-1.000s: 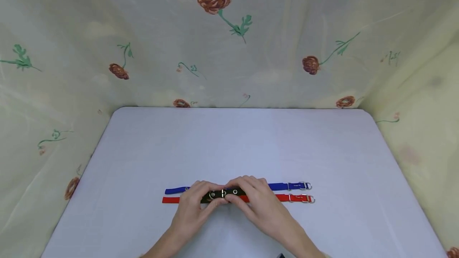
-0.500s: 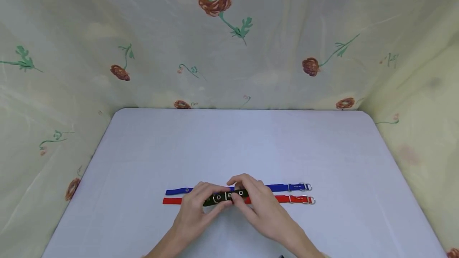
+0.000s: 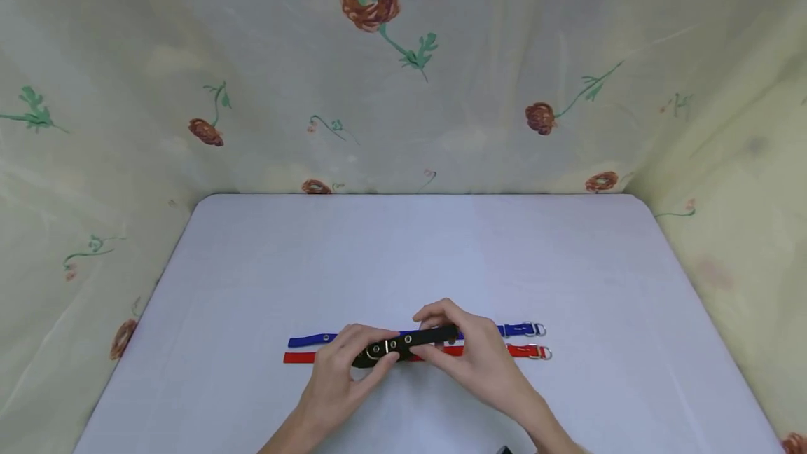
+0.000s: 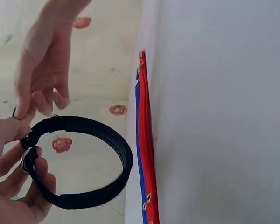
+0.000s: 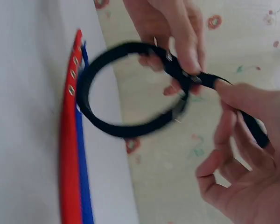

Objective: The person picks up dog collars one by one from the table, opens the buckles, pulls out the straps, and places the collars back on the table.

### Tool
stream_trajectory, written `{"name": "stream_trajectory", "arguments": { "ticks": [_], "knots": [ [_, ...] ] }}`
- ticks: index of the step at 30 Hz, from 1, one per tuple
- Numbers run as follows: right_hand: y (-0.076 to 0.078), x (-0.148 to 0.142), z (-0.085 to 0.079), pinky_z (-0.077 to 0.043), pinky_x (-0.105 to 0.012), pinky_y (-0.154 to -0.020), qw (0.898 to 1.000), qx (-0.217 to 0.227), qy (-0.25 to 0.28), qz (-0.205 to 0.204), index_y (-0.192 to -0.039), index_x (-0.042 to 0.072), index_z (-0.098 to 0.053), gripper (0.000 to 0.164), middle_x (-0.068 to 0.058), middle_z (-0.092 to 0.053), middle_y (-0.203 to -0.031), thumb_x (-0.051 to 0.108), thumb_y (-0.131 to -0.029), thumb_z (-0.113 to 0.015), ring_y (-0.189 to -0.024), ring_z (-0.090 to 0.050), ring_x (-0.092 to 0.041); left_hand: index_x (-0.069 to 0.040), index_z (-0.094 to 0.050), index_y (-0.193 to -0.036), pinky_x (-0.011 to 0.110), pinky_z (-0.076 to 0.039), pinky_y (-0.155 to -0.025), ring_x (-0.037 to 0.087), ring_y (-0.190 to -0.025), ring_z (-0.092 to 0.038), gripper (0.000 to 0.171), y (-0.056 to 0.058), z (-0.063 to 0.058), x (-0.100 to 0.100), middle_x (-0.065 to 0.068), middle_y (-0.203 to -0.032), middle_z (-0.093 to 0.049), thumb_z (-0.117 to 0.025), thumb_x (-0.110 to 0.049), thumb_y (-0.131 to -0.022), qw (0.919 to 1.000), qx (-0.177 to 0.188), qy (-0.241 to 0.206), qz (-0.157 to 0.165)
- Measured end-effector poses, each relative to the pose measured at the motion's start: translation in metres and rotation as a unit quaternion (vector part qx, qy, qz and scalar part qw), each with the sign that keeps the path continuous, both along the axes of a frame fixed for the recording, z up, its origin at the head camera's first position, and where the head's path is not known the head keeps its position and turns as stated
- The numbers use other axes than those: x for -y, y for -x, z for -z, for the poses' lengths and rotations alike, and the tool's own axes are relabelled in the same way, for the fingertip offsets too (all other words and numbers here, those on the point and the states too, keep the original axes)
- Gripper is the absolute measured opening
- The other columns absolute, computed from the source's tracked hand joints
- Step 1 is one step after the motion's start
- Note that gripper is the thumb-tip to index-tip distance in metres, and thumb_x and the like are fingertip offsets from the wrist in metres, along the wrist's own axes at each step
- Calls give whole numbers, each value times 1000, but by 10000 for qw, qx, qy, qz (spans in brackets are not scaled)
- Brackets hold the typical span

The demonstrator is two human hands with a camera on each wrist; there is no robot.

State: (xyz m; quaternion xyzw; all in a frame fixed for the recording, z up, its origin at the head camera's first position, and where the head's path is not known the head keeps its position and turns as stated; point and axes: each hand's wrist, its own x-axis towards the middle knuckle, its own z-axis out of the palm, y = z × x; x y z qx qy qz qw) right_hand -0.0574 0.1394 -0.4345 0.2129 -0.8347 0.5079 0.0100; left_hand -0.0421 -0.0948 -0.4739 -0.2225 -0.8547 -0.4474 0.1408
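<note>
A black buckle collar is held above the table, bent into a closed ring with metal eyelets and a buckle. My left hand pinches it at the buckle between thumb and fingers. The right hand grips the strap's free end, which sticks out past the buckle; in the right wrist view its thumb and index finger press on that strap. Beneath the hands lie a blue collar and a red collar, both stretched out straight and partly hidden by the hands.
The white table extends beyond the collars to a flowered cloth, which hangs at the back and on both sides. A small dark object shows at the bottom edge beside the right forearm.
My right hand has moved right from the buckle, drawing the black strap's end out so more of it shows. The left hand stays on the buckle. Blue and red collars have not moved.
</note>
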Motion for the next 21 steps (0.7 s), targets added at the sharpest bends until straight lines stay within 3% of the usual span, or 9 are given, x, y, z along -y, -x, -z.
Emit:
{"name": "stream_trajectory", "arguments": {
  "ticks": [3,6,10,13,16,21],
  "knots": [
    [-1,5,6,-62,-26,-80,9954,468,827,135,-128,16,-64,45,-2,-81,-104,12,-90,-88,-88,-74,-6,-22,-78,-119,23,-64,-81,7,-93,-74,24,0,0,-1,-7,-106,-80,-83,-17,-96,9996,106,-265,24],
    [-2,10,12,-64,-26,-81,9867,941,1316,166,-125,12,-66,39,-9,-79,-108,11,-92,-86,-91,-76,-8,-22,-78,-119,24,-64,-78,6,-90,-75,23,-1,-2,-4,-6,-105,-81,-83,-17,-97,9984,136,-556,35],
    [-3,15,14,-66,-27,-85,9883,997,1153,73,-114,15,-73,20,-6,-78,-109,15,-96,-82,-97,-75,-6,-22,-78,-118,26,-65,-77,8,-94,-76,21,-2,-3,-8,-3,-107,-81,-81,-16,-98,9956,234,-910,31],
    [-3,17,14,-66,-28,-85,9910,884,1004,40,-113,17,-75,16,-4,-78,-108,18,-98,-80,-96,-73,-6,-21,-77,-119,26,-65,-80,9,-98,-76,19,-3,-3,-10,-1,-111,-81,-78,-16,-100,9902,643,-1235,71],
    [-4,16,14,-65,-26,-85,9919,935,857,49,-113,18,-77,15,-3,-78,-108,21,-98,-80,-96,-71,-4,-19,-77,-119,26,-64,-83,12,-101,-75,18,-4,-4,-12,2,-113,-80,-76,-15,-101,9785,1273,-1622,85],
    [-3,17,11,-65,-27,-80,9932,1038,514,68,-115,18,-80,19,-3,-79,-111,28,-100,-79,-94,-68,-4,-21,-76,-120,23,-60,-94,13,-108,-74,18,-5,-8,-15,1,-118,-79,-75,-18,-102,9467,2410,-2133,-123]
  ]
}}
